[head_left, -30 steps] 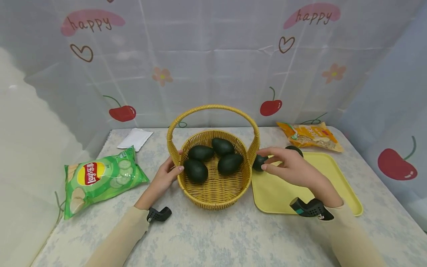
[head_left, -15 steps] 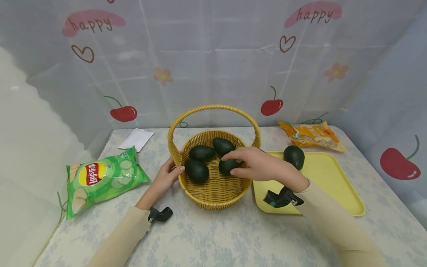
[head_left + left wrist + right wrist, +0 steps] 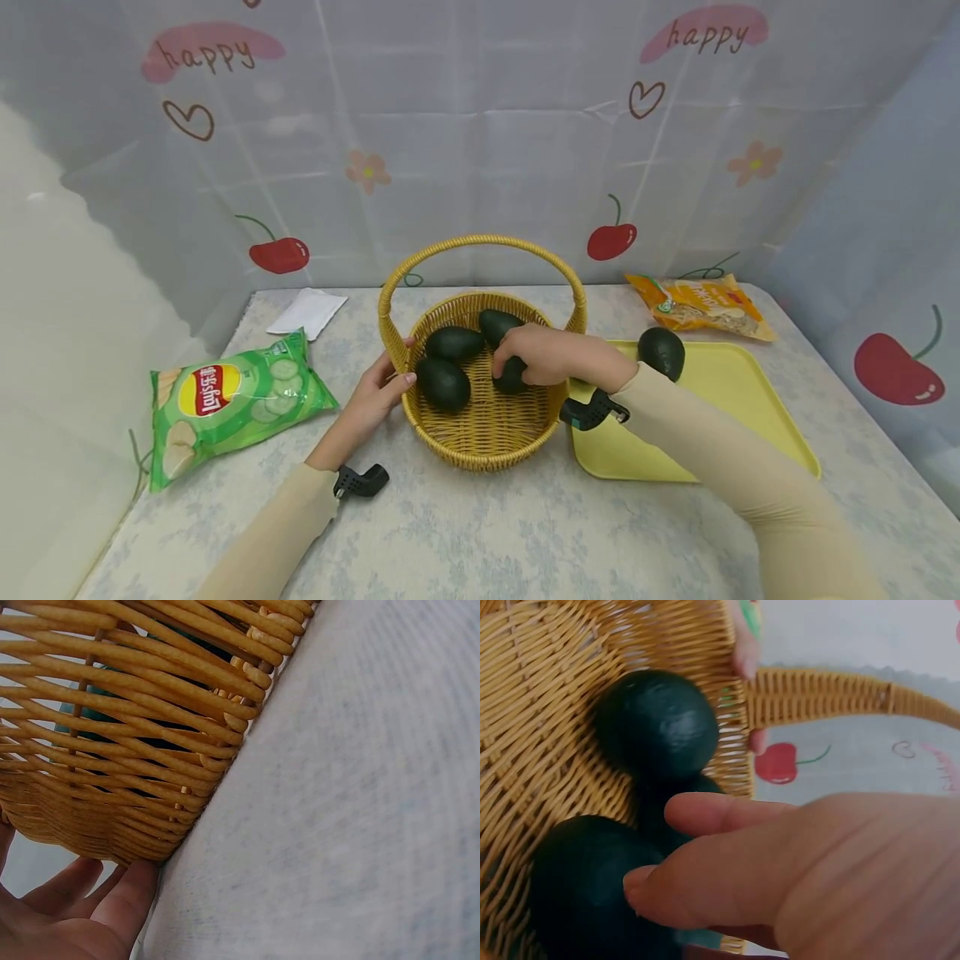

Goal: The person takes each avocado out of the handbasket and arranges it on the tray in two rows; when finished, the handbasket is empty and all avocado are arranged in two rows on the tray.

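Baskets: one, round, of woven wicker with a single arched, wrapped handle. The wicker basket (image 3: 486,429) stands midway between the left and right edges of the surface (image 3: 465,533), towards its far edge. Avocados inside: four in view, dark green, egg-shaped and finely pebbled. Three avocados (image 3: 443,385) lie along the left and far sides of the basket; the fourth avocado (image 3: 511,380) is at the right side.

Hands: two. The right hand (image 3: 551,354) is partly closed, thumb and fingers curved about the fourth avocado. The left hand (image 3: 372,396) is spread, resting against the basket's outer left wall, finger and thumb either side of the handle's foot.

Trays: one smooth yellow tray (image 3: 720,417), round-cornered, near the right edge, with one further avocado (image 3: 662,353) at its far rim; the right forearm covers part.

Packets: one glossy green Lay's bag (image 3: 228,404), left edge; one orange food packet (image 3: 701,304), far right corner; one flat white packet (image 3: 307,312), far left corner.
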Demonstrator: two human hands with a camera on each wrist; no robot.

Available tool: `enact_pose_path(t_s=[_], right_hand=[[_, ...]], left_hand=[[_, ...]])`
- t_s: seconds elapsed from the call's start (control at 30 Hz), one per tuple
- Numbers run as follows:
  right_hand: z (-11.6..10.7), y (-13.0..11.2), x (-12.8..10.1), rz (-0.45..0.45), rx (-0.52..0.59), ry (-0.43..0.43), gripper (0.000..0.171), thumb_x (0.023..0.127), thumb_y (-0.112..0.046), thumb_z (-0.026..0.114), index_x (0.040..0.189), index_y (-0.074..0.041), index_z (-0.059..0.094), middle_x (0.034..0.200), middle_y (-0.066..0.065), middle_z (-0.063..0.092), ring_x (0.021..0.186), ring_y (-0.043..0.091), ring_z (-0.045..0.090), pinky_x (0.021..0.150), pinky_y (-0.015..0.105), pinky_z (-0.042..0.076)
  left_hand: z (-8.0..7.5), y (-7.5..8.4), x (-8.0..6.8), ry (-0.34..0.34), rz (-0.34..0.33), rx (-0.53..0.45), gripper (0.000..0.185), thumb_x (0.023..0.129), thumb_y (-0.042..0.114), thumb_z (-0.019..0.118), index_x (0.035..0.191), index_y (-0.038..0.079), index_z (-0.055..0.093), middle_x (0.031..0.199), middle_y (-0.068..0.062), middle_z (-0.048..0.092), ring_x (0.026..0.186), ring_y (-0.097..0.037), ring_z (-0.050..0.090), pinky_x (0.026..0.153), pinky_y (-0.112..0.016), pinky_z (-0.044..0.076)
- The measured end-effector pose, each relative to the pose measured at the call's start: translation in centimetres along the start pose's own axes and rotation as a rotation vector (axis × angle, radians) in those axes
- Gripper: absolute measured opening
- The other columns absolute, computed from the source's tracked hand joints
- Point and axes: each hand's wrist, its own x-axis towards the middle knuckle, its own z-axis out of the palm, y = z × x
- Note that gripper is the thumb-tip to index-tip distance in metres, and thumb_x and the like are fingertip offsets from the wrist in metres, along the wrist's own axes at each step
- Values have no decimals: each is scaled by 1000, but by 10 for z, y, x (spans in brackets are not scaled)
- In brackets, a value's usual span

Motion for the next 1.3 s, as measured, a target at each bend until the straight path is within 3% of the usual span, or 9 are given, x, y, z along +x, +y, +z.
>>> enact_pose_path(t_s=[0.27,0.57,0.8,0.93,1.03,1.13,1.3], right_hand=[[10,6,4,59,-6,-17,51,87,18,53,120,-15,74,126,6,68,127,31,56,112,49,43],[16,4,5,48,-25,-6,59,88,21,49,127,-16,72,131,7,67,128,29,57,106,43,49],[20,-1,5,26,3,10,48,96,-1,65,142,-15,61,141,8,62,132,31,55,107,45,48],[29,0,2,27,82,48,49,99,-14,66,147,-14,56,144,10,61,132,33,55,107,47,48],[38,0,1,54,138,100,50,99,-21,67,147,-14,56,139,11,63,124,32,57,100,45,50],[45,-1,1,81,177,150,49,98,-23,68,145,-13,57,139,11,63,124,32,56,98,45,50],[51,-3,1,48,218,176,45,100,-19,65,144,-12,58,145,12,59,136,34,50,107,49,48]], left_hand=[[2,0,1,2,-4,2,58,106,20,55,160,22,34,160,-20,40,136,-38,49,92,-30,55],[2,1,1,-11,23,-30,59,106,17,54,161,17,31,161,-22,38,136,-39,48,89,-25,55],[0,2,2,-13,22,-26,59,106,16,53,161,17,31,162,-22,36,138,-42,46,91,-27,55],[1,2,1,-16,20,-26,59,106,17,54,161,17,31,162,-21,36,139,-41,46,91,-28,55],[1,1,1,-17,24,-24,59,106,18,54,161,17,31,162,-21,36,138,-41,46,91,-27,55],[1,1,1,-15,31,-22,59,106,17,54,161,16,31,162,-22,36,137,-41,47,90,-26,55],[1,0,-1,-7,29,-19,60,105,16,54,161,15,31,160,-24,38,134,-40,49,88,-24,55]])
